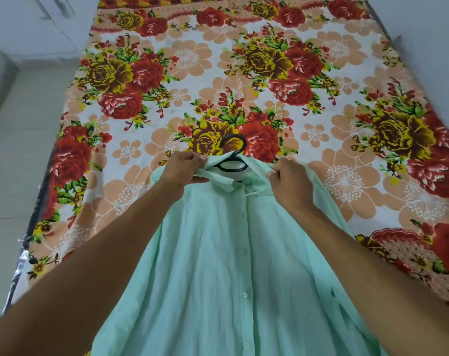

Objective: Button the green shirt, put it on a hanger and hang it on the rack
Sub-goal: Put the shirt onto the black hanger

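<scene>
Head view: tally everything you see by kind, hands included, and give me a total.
Green shirt: 1
Black hanger: 1
Hands: 2, the left hand and the right hand, each gripping the shirt near the collar
Flowered bedsheet: 1
Total: 5

We take this for a bedroom in a home. A bed (38, 201) fills most of our view, spread with a sheet (213, 60) printed in big red, yellow and peach flowers. Left of the bed we see pale floor tiles (10, 176), and beyond its far left corner white cupboard fronts (46, 24). Right of the bed runs a plain pale wall (423, 34).
</scene>
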